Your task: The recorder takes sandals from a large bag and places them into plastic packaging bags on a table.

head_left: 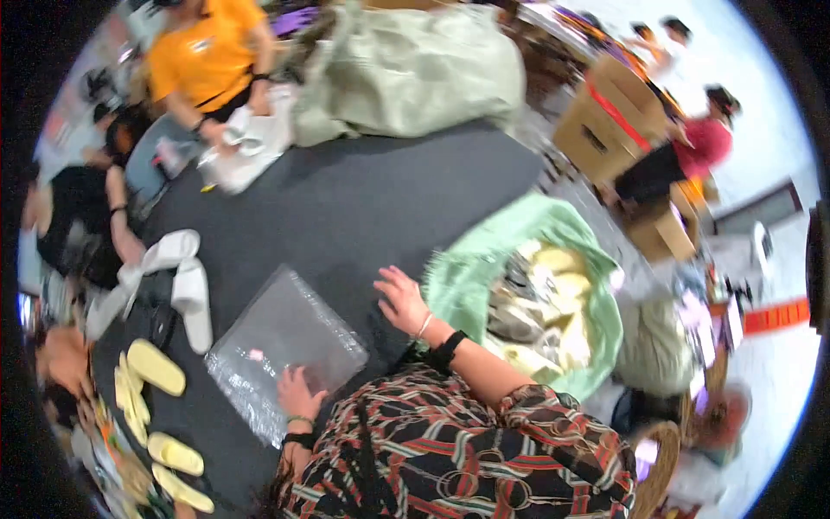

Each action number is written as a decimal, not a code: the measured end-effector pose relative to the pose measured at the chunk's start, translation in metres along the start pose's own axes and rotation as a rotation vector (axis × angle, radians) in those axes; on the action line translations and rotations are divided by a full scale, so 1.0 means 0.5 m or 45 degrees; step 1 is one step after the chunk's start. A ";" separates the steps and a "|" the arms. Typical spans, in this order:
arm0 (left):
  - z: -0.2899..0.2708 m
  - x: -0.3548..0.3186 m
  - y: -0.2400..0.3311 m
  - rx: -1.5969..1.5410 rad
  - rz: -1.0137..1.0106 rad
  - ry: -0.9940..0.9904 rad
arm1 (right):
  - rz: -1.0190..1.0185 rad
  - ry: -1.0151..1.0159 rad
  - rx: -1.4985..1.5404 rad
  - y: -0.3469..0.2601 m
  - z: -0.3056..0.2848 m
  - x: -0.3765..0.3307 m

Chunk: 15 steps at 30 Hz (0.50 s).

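A clear plastic bag (290, 324) lies flat on the dark tabletop, with a small pinkish-white label on it. My left hand (300, 394) rests on the bag's near edge, fingers spread. Off the bag's right side, my right hand (403, 301) is over the table with its fingers apart and nothing in them. Just right of that hand sits an open green woven sack (462, 268), holding several pale yellow and grey slippers (566, 294). Whether my right hand touches the table cannot be made out.
White slippers (192, 303) and pale yellow slippers (157, 367) lie along the table's left side, near other people. A large grey-green sack (411, 78) stands at the far edge. A person in orange (207, 52) handles white material. Cardboard boxes (596, 138) stand beyond, at right.
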<state>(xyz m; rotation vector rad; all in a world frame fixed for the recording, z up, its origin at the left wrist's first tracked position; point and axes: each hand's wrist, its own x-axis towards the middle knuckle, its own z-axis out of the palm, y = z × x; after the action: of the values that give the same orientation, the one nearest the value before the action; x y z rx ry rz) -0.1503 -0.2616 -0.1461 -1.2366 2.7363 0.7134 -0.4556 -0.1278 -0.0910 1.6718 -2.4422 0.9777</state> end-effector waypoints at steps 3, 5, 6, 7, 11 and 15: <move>-0.026 -0.026 -0.038 0.180 -0.009 -0.061 | 0.409 0.358 0.091 0.132 -0.015 -0.108; -0.040 -0.024 -0.042 0.272 -0.037 -0.106 | 0.634 0.587 -0.016 0.224 -0.040 -0.200; -0.033 -0.010 -0.055 0.272 -0.006 -0.094 | 0.711 0.729 -0.098 0.280 -0.041 -0.253; -0.025 -0.003 -0.067 0.265 0.019 -0.092 | 0.865 0.809 -0.119 0.323 -0.051 -0.310; -0.022 0.008 -0.090 0.256 -0.024 -0.218 | 1.343 0.858 -0.499 0.368 -0.096 -0.499; -0.004 0.000 -0.117 0.370 -0.115 -0.180 | 1.668 -0.120 -0.417 0.325 -0.137 -0.620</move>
<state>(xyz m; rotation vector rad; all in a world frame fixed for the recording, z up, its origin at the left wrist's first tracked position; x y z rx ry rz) -0.1075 -0.2960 -0.1669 -1.1861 2.5379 0.3621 -0.4835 0.2018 -0.2240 -0.1544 -3.3848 0.3783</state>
